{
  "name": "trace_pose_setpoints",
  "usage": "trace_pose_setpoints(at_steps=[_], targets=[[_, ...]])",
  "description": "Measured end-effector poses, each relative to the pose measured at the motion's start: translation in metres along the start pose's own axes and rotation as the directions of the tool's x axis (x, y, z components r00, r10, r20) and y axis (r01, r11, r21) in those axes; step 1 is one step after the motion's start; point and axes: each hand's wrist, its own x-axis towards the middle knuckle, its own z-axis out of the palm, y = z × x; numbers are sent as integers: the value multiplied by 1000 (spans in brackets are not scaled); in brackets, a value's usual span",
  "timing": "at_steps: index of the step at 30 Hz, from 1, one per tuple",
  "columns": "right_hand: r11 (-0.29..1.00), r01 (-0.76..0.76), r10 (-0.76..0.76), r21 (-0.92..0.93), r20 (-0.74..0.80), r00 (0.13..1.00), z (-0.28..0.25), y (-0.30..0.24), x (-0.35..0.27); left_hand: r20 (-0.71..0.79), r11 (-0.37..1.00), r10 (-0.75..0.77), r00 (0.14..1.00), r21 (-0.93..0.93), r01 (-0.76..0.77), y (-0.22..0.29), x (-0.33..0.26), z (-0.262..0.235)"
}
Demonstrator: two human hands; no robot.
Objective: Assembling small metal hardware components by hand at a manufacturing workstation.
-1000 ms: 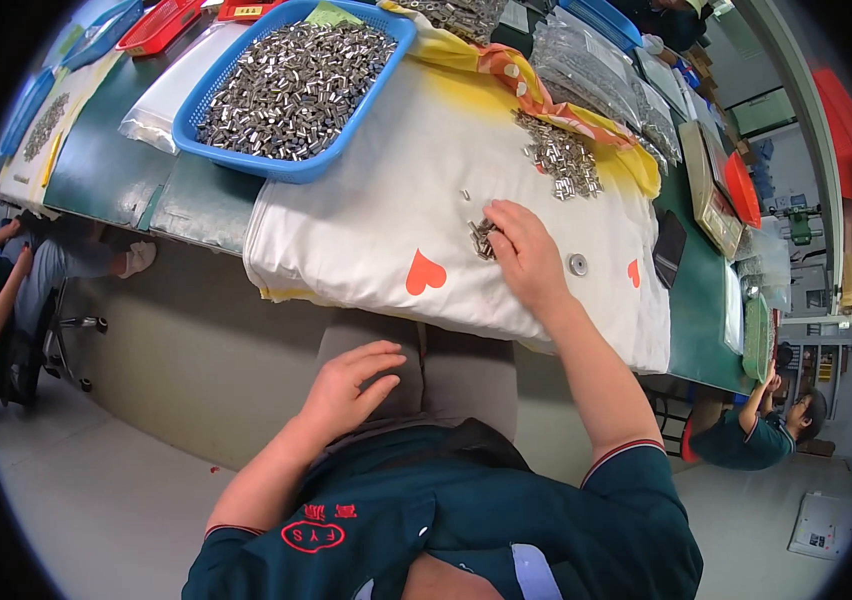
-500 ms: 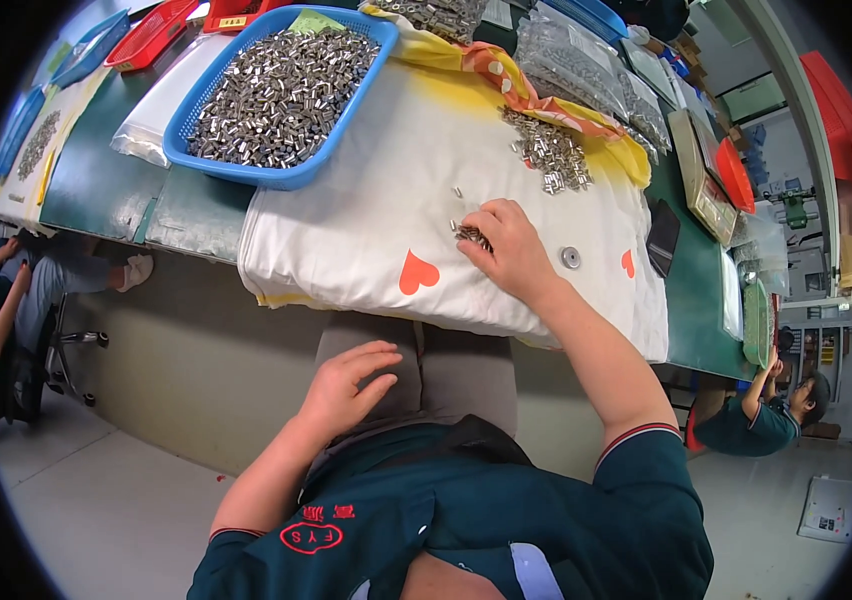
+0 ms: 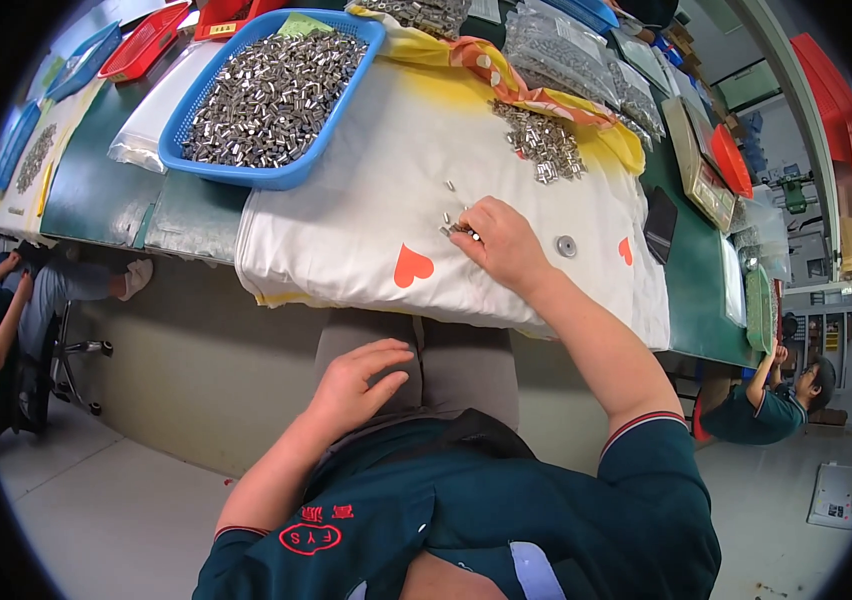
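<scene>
My right hand (image 3: 502, 243) rests on the white cloth (image 3: 346, 200), thumb and fingers curled around a few small shiny metal cylinders (image 3: 462, 228). Some of these show at the fingertips; the palm hides whatever else is under it. Just beyond lies one loose cylinder (image 3: 450, 185). To the right of this hand sits a round grey metal disc (image 3: 566, 246) with a central hole. A larger heap of metal cylinders (image 3: 543, 142) is spread farther back on the cloth. My left hand (image 3: 351, 388) hovers above my lap, fingers stretched out and thumb apart, holding nothing.
A blue basket (image 3: 171, 140) full of metal cylinders stands at the back left. Clear bags of parts (image 3: 561, 60) lie behind a rolled yellow-orange cloth edge (image 3: 486, 65). A dark phone-like slab (image 3: 659, 225) and a green basket (image 3: 760, 315) are rightward. Other people sit at both sides.
My right hand has shifted slightly, and a couple of cylinders now stand out more at its fingertips. The whole view has moved a little. My left hand keeps its pose over my lap.
</scene>
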Motion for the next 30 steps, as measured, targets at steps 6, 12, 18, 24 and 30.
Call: trace_pose_setpoints(at_steps=[6, 12, 18, 24, 30], targets=[[1000, 0, 1, 17, -59, 998, -16, -4, -3, 154, 896, -164, 974, -389, 212, 1, 16, 21], [975, -220, 209, -43, -174, 962, -6, -8, -27, 491, 315, -374, 787, -731, 605, -9, 50, 53], [956, -292, 287, -6, -177, 942, 1, -33, -32, 528, 95, -445, 723, -776, 624, -3, 76, 65], [933, -353, 333, -65, -208, 920, 5, -40, -31, 555, -71, -443, 703, -804, 590, 3, 84, 72], [937, -347, 348, 30, -132, 928, -3, -36, -38, 597, -164, -407, 691, -792, 588, -1, 86, 76]])
